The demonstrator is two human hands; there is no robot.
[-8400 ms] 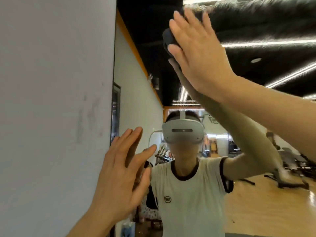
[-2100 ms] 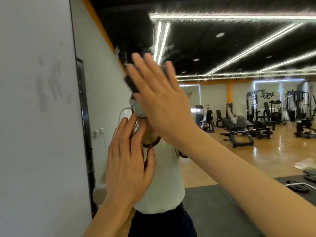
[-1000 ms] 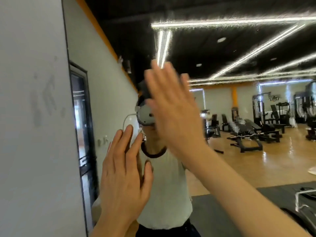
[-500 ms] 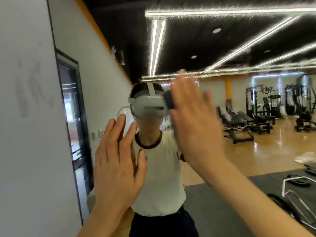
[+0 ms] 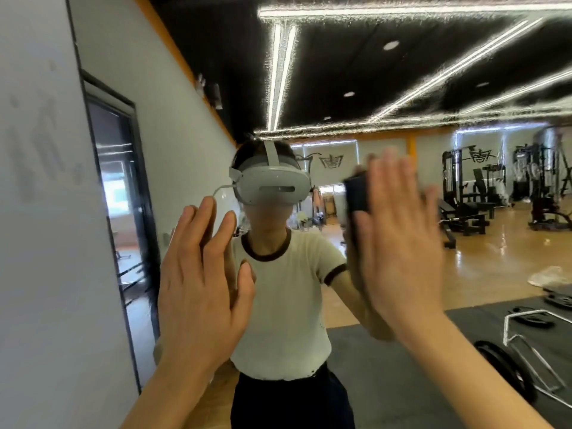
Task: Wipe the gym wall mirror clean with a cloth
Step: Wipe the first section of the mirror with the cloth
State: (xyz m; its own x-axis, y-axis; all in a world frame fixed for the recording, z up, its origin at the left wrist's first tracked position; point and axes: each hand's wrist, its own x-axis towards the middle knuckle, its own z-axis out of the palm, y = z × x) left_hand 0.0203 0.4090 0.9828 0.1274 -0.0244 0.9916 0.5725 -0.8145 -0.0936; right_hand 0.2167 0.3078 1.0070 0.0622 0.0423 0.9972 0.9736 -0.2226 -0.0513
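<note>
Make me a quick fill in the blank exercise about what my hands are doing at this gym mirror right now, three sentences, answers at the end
1. The right hand presses a dark ____ flat against the mirror.
2. The left hand lies against the glass with its fingers ____ and holds nothing.
3. In the reflection, the person wears a white ____ over the eyes.

Missing words: cloth; straight; headset

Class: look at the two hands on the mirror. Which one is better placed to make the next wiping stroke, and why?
Right hand: its flat palm presses the dark cloth against the mirror. Left hand rests bare.
</note>
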